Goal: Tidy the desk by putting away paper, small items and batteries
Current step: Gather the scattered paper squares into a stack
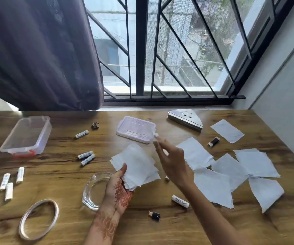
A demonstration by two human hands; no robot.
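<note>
1. Step in hand, as I judge it: gathering paper. Left hand (118, 188) grips a paper stack (135, 165) between thumb and fingers, just above the desk (63, 232), around its middle and toward the near edge
2. Right hand (171, 161) is stretched toward the far edge, fingertips (156, 138) at the near right corner of the lid (135, 129). A small white scrap shows at the tips; the blur means I cannot tell whether it is pinched or merely touched
3. Loose sheets (255, 161) not yet collected: about six across the right half of the desk, most overlapping, one lying apart nearer the far right corner
4. Next move, judged: add each sheet to the stack. Thin paper lying flat needs an edge lifted or slid before a pinch will take; the left thumb must keep the stack from fanning
5. Containers:
   - clear plastic box (26, 135), far left corner, lid off, looks empty
   - its lid, flat by the far edge at mid-desk, well apart from the box
   - glass dish (95, 190), just beside the left hand, looks empty
   - metal wedge-shaped holder (185, 119), far edge, right of the lid; contents not visible
6. Not yet put away: white batteries (85, 154) scattered over the left half, one labelled battery (180, 201) near the near edge, dark adapters (154, 216), a ring (95, 125), a bangle (38, 219)
</note>
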